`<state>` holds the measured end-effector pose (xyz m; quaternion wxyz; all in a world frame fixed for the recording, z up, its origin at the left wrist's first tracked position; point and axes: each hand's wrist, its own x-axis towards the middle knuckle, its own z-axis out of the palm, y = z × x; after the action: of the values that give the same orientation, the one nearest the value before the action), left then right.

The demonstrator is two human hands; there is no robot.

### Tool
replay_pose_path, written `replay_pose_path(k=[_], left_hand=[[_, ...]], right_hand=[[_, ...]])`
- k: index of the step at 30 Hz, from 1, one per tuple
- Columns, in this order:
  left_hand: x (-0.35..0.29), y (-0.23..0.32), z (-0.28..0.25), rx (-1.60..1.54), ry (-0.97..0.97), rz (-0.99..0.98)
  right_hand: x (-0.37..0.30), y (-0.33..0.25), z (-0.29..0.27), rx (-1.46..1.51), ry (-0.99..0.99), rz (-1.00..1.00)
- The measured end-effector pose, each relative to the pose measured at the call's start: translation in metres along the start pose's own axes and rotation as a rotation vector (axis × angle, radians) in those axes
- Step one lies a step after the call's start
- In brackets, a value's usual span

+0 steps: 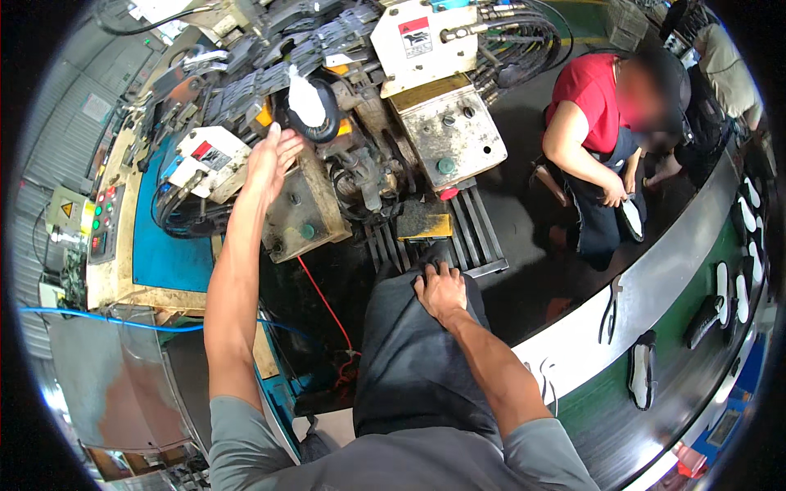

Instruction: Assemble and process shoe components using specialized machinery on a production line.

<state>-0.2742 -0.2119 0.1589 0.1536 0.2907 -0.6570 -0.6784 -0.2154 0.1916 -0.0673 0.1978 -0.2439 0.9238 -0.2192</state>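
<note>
A black shoe upper with a white bottom (306, 101) sits bottom-up in the machine (360, 168) ahead of me. Beside its near left edge is my left hand (274, 155), fingers stretched out and nothing visible in it; whether the fingertips touch the shoe I cannot tell. My right hand (442, 291) rests on my dark-trousered knee (434, 327), holding nothing, fingers lying loosely apart. A worn control box (304, 213) with a green button stands just below my left hand. Another control box (450, 131) has knobs and green and red buttons.
A green conveyor belt (589, 413) with a pale metal edge curves along my right, carrying several black shoes (643, 372). Pincers (610, 311) lie on that edge. A seated co-worker in red (585, 98) holds a shoe (631, 219). A slatted pedal platform (479, 237) is by my feet.
</note>
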Motion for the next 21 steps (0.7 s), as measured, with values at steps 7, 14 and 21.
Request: replay_pose_path(k=[7,14,21], left_hand=[[0.044,0.013,0.046,-0.588,-0.233,-0.299],[-0.055,0.008,0.087,-0.385,-0.067,-0.115],[-0.233,-0.057,0.097,-0.159,-0.213,0.083]], right_hand=[[0.013,0.001,-0.007,0.033,0.025,0.018],[-0.005,0.030,0.011,0.207,0.287,-0.055],[-0.030,-0.045,-0.118,1.172,0.131,-0.279]])
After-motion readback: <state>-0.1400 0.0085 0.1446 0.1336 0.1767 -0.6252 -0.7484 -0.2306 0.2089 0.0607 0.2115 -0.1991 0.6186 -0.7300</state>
